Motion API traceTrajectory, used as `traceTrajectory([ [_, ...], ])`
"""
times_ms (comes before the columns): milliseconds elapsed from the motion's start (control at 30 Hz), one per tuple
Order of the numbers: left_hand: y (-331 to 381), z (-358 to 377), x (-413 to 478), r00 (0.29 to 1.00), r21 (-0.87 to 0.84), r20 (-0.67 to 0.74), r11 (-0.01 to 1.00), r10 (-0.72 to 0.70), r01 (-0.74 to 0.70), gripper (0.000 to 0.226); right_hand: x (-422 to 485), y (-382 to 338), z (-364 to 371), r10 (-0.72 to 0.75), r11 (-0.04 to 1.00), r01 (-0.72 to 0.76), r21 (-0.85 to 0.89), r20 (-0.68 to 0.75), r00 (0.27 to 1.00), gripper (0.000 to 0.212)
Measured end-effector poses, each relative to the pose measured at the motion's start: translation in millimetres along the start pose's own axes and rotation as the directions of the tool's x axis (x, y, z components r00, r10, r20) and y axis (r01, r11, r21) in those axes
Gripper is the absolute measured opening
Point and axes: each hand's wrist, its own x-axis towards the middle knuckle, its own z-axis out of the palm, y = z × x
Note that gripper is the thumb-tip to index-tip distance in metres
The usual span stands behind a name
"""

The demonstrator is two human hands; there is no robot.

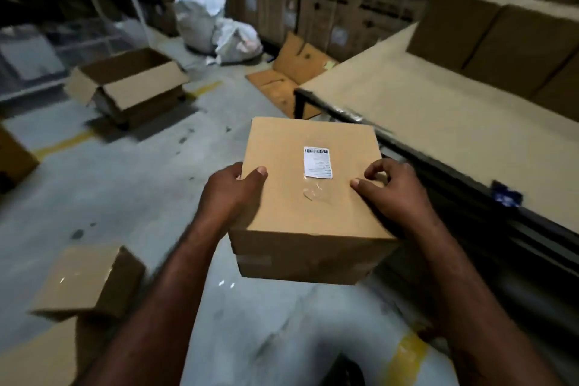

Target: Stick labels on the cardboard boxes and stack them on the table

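A closed cardboard box [291,207] is held in the air over the floor, just left of the table [438,116]. A white barcode label [318,162] is stuck on its top face, with a patch of clear tape below it. My left hand [232,191] grips the box's left edge, thumb on top. My right hand [391,191] grips the right edge, thumb on top and fingers curled over the side. Two large cardboard boxes [501,41] stand at the table's far right.
An open empty carton [128,84] sits on the floor at the left, another box [87,279] near my left arm. White sacks [216,25] and flattened cardboard [294,72] lie ahead. Walls of stacked cartons fill the back.
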Motion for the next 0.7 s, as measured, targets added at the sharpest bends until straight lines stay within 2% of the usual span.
traceTrajectory([
  [167,137.4,93.9,-7.7,0.952,-0.016,0.084,0.955,0.295,-0.295,0.035,3.0,45.4,-142.5,0.035,0.999,-0.025,0.033,-0.344,0.938,0.031],
  [333,251.6,205.5,-28.5,0.822,-0.120,0.175,0.841,0.541,-0.528,0.037,-12.5,107.6,-271.2,0.074,0.997,-0.047,0.059,-0.613,0.787,0.029],
  [433,302.7,270.2,-43.0,0.750,-0.215,0.263,0.794,0.607,-0.568,0.055,-26.1,147.1,-328.4,0.082,0.997,-0.055,0.060,-0.715,0.694,0.027],
  [567,352.9,353.0,-61.7,0.663,-0.334,0.358,0.753,0.658,-0.567,0.043,-38.3,196.7,-385.7,0.102,0.993,-0.101,0.053,-0.809,0.578,0.027],
  [700,381.0,428.1,-75.2,0.573,-0.391,0.426,0.714,0.700,-0.581,0.059,-41.9,244.7,-425.2,0.128,0.985,-0.162,0.056,-0.868,0.480,0.026],
])
